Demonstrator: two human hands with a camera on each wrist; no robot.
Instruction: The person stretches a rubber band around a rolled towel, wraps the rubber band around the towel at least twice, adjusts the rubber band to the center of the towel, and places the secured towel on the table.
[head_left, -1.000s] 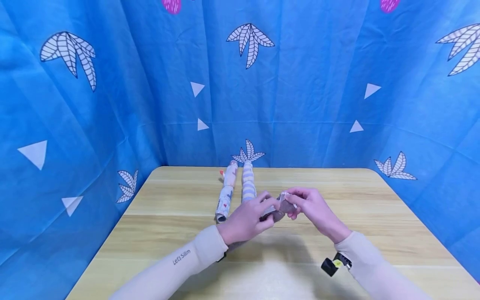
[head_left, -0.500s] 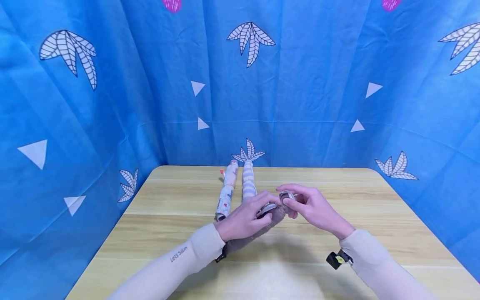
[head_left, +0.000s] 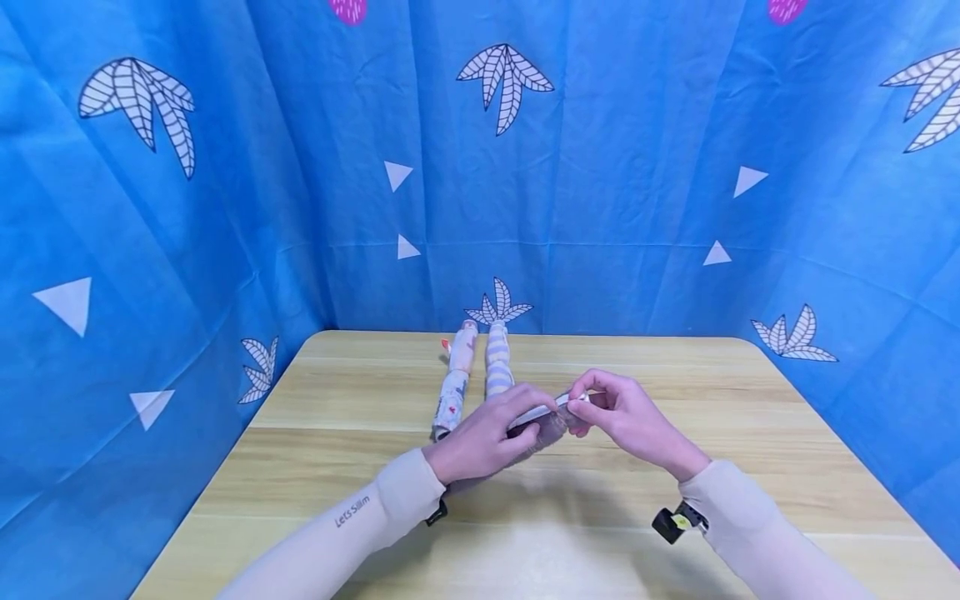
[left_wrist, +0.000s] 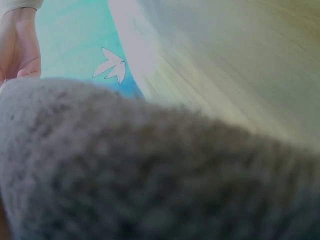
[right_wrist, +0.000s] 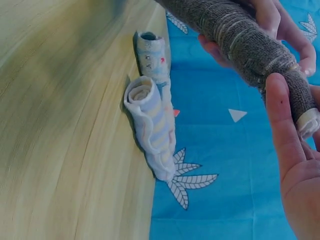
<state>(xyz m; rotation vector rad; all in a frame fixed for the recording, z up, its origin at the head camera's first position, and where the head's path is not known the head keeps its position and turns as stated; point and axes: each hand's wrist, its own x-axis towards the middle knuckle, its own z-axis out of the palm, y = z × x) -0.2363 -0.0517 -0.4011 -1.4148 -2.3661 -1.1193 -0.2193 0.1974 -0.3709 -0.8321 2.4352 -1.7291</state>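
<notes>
A grey-brown towel (right_wrist: 250,47), rolled into a long tight tube, is held off the table between both hands. My left hand (head_left: 487,437) grips it around its middle, fingers over the top and thumb on the near side. At its far-right end my right hand (head_left: 630,425) pinches the roll between thumb and fingers. A whitish bit (right_wrist: 307,122) shows at that end in the right wrist view. The towel's fuzzy surface (left_wrist: 150,165), blurred, fills the lower left wrist view and hides most of the left hand there.
Behind my left hand, two more rolled cloths lie on the wooden table (head_left: 337,417): a striped white-and-lilac one (head_left: 498,358) and a printed pale one (head_left: 453,383) with a small red tag (head_left: 446,344). A blue patterned curtain (head_left: 600,167) surrounds the table's back and sides.
My right fingers have shifted at the towel's end, which now points straighter along the roll. A pale strip shows along its top. My left hand has moved slightly left.
</notes>
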